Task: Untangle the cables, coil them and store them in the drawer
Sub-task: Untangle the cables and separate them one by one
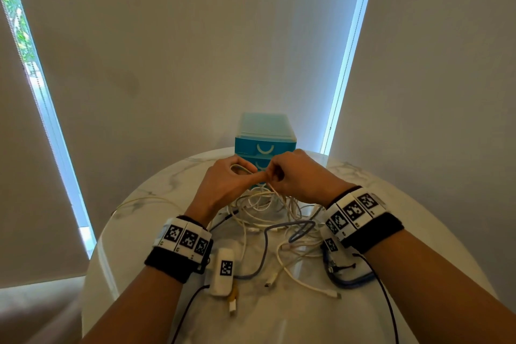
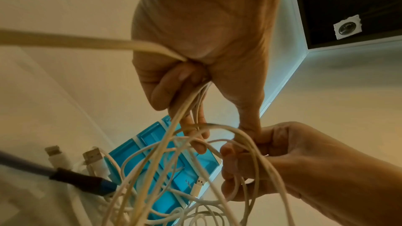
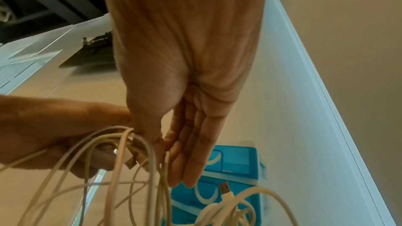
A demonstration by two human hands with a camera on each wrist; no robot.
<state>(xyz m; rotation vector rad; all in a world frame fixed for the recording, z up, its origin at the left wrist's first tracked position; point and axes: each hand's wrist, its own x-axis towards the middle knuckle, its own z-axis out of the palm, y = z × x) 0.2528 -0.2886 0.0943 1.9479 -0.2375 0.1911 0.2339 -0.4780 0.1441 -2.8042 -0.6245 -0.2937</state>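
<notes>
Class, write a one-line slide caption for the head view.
Both hands, left hand and right hand, lift white cables before the blue drawer unit.

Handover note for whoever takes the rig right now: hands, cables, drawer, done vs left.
Left hand: grips a bundle of white cables, lifted above the table.
Right hand: pinches a white strand next to the left thumb.
Grey cable, blue cable and loose ends lie on the table, tangled.
Blue drawer unit behind the hands; visible drawers shut.
Done: nothing coiled or stored.
Left: untangle, coil, open drawer, store.
</notes>
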